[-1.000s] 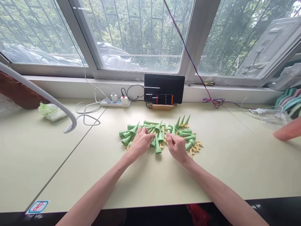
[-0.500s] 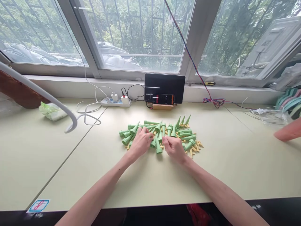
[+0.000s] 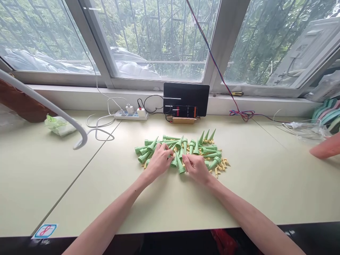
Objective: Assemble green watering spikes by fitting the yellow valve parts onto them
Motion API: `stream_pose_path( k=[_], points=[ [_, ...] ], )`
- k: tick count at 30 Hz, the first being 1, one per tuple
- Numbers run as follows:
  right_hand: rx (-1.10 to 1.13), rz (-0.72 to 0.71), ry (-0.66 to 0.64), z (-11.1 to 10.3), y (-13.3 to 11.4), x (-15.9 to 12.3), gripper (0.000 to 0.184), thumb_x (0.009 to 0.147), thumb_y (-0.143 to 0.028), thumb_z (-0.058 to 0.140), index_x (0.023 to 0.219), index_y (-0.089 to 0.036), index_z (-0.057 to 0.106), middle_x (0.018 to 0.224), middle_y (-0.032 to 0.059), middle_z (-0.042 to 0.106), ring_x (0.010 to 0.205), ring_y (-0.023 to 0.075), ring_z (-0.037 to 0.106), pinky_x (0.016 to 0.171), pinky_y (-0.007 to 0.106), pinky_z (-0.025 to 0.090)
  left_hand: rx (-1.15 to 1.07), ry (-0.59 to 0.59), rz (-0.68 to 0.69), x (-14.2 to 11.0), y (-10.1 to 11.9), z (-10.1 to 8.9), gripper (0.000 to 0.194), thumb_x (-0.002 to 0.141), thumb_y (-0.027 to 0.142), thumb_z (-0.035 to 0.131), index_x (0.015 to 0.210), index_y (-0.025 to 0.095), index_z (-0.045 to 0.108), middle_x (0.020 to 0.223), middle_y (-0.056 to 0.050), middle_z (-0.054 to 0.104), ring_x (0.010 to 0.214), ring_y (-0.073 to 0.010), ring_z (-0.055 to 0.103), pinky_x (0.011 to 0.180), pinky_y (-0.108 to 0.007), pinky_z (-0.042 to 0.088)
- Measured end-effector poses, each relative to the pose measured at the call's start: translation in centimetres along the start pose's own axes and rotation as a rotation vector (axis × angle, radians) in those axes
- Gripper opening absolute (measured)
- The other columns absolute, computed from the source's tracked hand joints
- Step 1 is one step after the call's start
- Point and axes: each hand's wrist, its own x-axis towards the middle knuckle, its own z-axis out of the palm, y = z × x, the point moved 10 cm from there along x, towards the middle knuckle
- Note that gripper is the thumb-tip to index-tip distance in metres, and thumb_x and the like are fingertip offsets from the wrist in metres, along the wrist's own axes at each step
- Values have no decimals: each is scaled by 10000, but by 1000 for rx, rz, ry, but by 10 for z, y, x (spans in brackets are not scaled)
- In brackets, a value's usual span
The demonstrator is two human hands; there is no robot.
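A heap of green plastic cone spikes [image 3: 204,150] mixed with small yellow plastic pieces [image 3: 219,169] lies in the middle of the pale green table [image 3: 164,198]. My left hand [image 3: 158,162] rests on the left part of the heap, fingers curled onto the cones. My right hand [image 3: 196,166] is at the front of the heap, fingers pinched beside a green cone [image 3: 180,164] that points away from me. What the fingers of either hand hold is hidden.
A dark tablet [image 3: 186,99] with a phone [image 3: 184,111] propped on a small box stands by the window sill. A power strip [image 3: 130,114] with white cables lies at the back left, a white curved tube [image 3: 47,106] at the left. Another person's arm [image 3: 325,148] enters from the right.
My right hand has slid left toward my left hand, and the green cone at the front of the heap has shifted slightly. My left hand has barely moved.
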Motion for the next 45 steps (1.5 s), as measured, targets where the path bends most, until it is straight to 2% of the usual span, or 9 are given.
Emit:
stream_pose_path(
  k=[6,11,14,18,22,25,32,41,45],
  points=[
    [39,11,-30,2,2,-2,438,1019,-322,409,606,-197,480,484,-35,511,446,102,458,533,245,379,-52,52,-28,1,1,-7,197,923,265,508,807,180,644,916,-76,531,934,-241,475,844,-388,477],
    [74,10,-60,5,2,-2,429,1023,-326,404,632,-190,513,498,-29,541,456,102,489,545,240,400,-82,176,-30,1,4,-23,142,916,233,536,804,185,609,877,-54,554,910,-219,516,822,-353,474],
    [58,22,-15,1,2,-1,423,1020,-334,403,640,-189,518,507,-24,538,457,103,477,528,239,390,-121,257,9,0,10,-31,114,922,225,545,828,194,601,869,-40,567,893,-205,535,798,-337,478],
    [60,67,92,-12,4,0,351,1006,-349,430,724,-186,560,532,-24,531,468,111,486,513,238,394,-183,297,97,-5,25,-33,85,933,229,551,866,200,594,859,-34,579,869,-192,548,773,-327,488],
    [95,92,123,-16,5,0,239,985,-356,472,913,-179,615,671,5,607,526,124,550,528,241,440,-190,308,203,-10,43,-31,69,932,221,566,869,204,589,834,-29,588,831,-183,536,728,-304,491],
    [117,78,89,-12,3,1,234,985,-349,480,994,-176,637,787,36,661,600,139,599,566,250,478,-201,304,259,-13,50,-30,66,943,226,556,895,202,596,823,-27,596,816,-176,520,717,-297,490],
    [148,24,9,-3,3,0,217,988,-316,495,1019,-183,664,815,37,670,611,136,606,594,260,508,-216,260,282,-13,54,-25,74,940,195,558,882,198,602,810,-21,605,808,-169,504,722,-292,486],
    [178,14,17,-4,1,0,171,985,-281,498,1002,-192,643,846,44,668,718,160,642,610,262,527,-230,265,294,-14,55,-24,58,933,179,562,906,204,606,828,-22,613,815,-171,518,721,-297,490],
    [161,20,79,-11,1,1,185,994,-284,480,986,-199,644,866,48,657,699,156,633,627,275,534,-213,272,298,-15,54,-24,109,938,190,551,1021,218,616,829,-22,609,816,-172,531,720,-293,493]
  ],
)
